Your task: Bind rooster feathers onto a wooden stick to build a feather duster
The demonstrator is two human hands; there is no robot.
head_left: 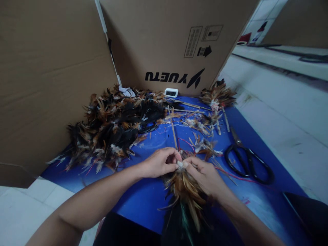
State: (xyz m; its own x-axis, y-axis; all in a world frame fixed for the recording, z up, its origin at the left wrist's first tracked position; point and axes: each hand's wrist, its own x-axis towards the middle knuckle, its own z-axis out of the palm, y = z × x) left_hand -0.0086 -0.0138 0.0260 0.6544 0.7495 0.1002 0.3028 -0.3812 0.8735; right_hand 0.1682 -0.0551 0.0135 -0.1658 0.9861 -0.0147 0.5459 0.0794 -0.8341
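A bunch of brown and black feathers [186,188] hangs tips-down toward my lap at the front of the blue surface [151,145]. My left hand [160,162] is closed in a pinch at its whitish, fluffy top end. From the other side, my right hand [202,172] pinches the same end, thumb and fingertips together. Just beyond my fingers a thin stick [173,128] points away from me, and red string [188,141] lies beside it. Small loose feathers [205,145] rest close to my right hand.
A large heap of feathers [120,123] covers the left side. Black-handled scissors [248,164] lie at the right. Behind stand a small white digital display [171,93], a tied feather bundle [217,95] and more thin sticks [189,104]. Cardboard walls [164,44] enclose the back and left.
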